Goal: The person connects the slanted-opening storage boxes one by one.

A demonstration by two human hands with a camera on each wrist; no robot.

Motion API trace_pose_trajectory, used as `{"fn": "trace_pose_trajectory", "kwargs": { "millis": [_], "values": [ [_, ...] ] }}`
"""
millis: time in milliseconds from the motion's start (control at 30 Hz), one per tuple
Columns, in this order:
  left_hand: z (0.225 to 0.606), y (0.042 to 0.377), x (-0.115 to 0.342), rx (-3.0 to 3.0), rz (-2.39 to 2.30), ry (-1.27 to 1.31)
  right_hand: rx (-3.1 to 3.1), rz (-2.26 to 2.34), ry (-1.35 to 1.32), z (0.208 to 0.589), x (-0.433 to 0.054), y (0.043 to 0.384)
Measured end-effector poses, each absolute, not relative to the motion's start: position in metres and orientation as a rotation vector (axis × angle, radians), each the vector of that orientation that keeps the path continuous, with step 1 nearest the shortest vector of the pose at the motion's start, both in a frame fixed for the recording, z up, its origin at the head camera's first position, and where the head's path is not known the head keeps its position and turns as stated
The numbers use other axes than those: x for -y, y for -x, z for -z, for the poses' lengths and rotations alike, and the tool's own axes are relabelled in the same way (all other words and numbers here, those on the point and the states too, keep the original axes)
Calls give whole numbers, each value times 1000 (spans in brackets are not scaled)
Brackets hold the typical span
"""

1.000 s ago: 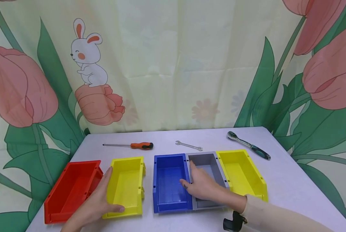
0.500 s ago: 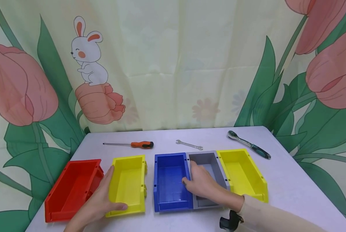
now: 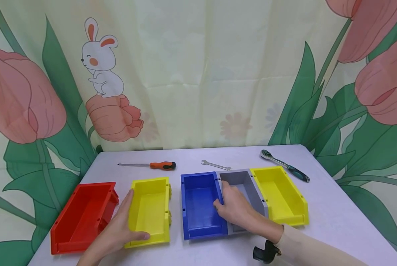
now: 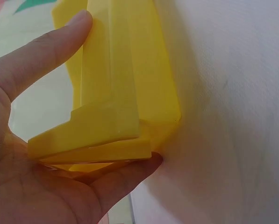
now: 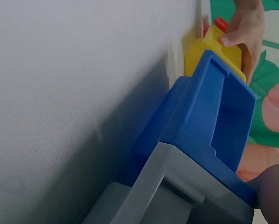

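Note:
My left hand (image 3: 118, 232) grips the left yellow storage bin (image 3: 152, 212), fingers along its left side and thumb over the front. In the left wrist view, the thumb lies against the yellow bin (image 4: 153, 84), with fingers beneath its lip. My right hand (image 3: 235, 205) pinches the walls where a blue storage bin (image 3: 202, 207) and a grey storage bin (image 3: 243, 181) meet. Its thumb is on the blue side; the other fingers reach into the grey bin, their tips partly hidden. A second yellow bin (image 3: 278, 195) adjoins the grey one on the right.
A red bin (image 3: 87, 214) stands at the far left, close to my left hand. Behind the bins lie an orange-handled screwdriver (image 3: 162, 166), a small open-ended wrench (image 3: 215, 164) and a ratchet wrench (image 3: 285, 166). A patterned curtain (image 3: 185, 74) hangs behind the white table (image 3: 335, 221).
The blue, grey and right yellow bins have shifted together slightly right and up in the head view with my right hand. The left yellow bin has moved slightly right with my left hand.

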State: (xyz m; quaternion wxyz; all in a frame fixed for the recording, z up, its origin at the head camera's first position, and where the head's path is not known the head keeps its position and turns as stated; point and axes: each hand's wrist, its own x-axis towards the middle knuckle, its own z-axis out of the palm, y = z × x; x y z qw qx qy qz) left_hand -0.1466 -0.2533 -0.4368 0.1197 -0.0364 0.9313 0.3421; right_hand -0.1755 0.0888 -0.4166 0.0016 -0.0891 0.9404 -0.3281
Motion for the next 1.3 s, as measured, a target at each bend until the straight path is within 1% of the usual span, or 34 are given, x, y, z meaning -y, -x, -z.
{"fn": "trace_pose_trajectory", "kwargs": {
  "millis": [567, 933, 1300],
  "values": [
    [437, 149, 238, -2715, -1007, 96, -3132, 903, 359, 409, -99, 173],
    [438, 150, 224, -2719, -1028, 132, -3245, 842, 391, 390, -99, 178],
    [438, 152, 208, -2729, -1071, 128, -3241, 850, 347, 376, -92, 183]
  ]
}}
